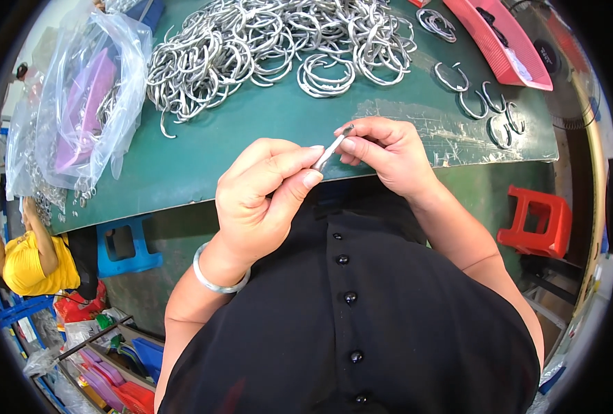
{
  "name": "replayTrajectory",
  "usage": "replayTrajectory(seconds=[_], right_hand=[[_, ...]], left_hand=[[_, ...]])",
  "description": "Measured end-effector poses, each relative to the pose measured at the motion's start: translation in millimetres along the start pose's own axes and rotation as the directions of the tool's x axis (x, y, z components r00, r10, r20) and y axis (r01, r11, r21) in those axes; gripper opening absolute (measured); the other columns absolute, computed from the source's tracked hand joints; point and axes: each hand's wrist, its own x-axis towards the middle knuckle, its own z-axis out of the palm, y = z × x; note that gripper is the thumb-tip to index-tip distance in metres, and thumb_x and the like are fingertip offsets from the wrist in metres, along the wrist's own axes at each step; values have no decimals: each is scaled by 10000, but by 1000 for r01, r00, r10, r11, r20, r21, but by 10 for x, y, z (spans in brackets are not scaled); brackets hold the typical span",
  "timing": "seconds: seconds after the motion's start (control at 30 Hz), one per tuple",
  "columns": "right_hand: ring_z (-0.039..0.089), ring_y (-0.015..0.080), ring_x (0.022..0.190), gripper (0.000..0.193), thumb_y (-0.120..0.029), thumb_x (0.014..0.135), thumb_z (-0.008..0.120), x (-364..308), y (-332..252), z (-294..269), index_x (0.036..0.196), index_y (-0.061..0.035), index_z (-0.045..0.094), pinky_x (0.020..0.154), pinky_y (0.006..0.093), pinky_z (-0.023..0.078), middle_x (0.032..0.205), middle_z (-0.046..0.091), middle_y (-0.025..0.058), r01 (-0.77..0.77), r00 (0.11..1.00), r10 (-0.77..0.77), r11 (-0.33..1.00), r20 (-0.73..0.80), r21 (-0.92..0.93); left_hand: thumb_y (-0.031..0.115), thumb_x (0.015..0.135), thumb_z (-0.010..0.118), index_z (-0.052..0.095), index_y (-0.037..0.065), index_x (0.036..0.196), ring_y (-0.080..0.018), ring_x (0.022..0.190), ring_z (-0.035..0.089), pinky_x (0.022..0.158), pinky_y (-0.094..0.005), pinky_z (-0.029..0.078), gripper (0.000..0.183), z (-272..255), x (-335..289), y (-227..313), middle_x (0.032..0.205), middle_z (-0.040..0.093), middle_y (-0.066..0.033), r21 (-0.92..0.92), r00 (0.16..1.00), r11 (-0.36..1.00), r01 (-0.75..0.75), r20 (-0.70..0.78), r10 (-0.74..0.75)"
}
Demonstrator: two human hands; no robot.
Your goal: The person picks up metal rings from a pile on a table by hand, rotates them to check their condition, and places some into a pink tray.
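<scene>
Between my two hands is a silver metal bangle (329,153), seen nearly edge-on above the front edge of the green table (203,162). My left hand (259,196) pinches its lower end between thumb and fingers. At its upper, darker end, the thumb and fingers of my right hand (395,157) are closed on it. A large heap of similar open bangles (251,45) lies beyond my hands. Nearer to me, a few stacked bangles (326,76) sit at the heap's edge. Several single bangles (472,105) lie apart on the right.
A pink basket (503,55) holding dark and white items stands at the back right, near a small bangle stack (436,25). Clear plastic bags (127,76) cover the table's left end. Below are a red stool (553,224) and a blue stool (131,259). A person in yellow (34,265) is at left.
</scene>
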Motion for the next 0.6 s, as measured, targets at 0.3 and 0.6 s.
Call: replayTrajectory(seconds=[0.3, 0.6], right_hand=[[541, 65, 654, 152, -85, 810, 580, 14, 10, 39, 921, 14, 612, 610, 204, 456, 777, 621, 37, -69, 996, 69, 998, 59, 4], [526, 58, 634, 166, -119, 833, 550, 29, -37, 89, 921, 9, 609, 594, 197, 445, 757, 616, 28, -125, 986, 127, 992, 109, -27]], left_hand=[[-28, 734, 614, 621, -6, 921, -131, 664, 559, 588, -209, 438, 189, 23, 48, 35, 749, 589, -82, -141, 996, 986, 87, 41, -82], [6, 806, 571, 575, -37, 975, -104, 755, 574, 655, -196, 447, 174, -4, 62, 78, 852, 613, -78, -568, 906, 720, 399, 126, -403]])
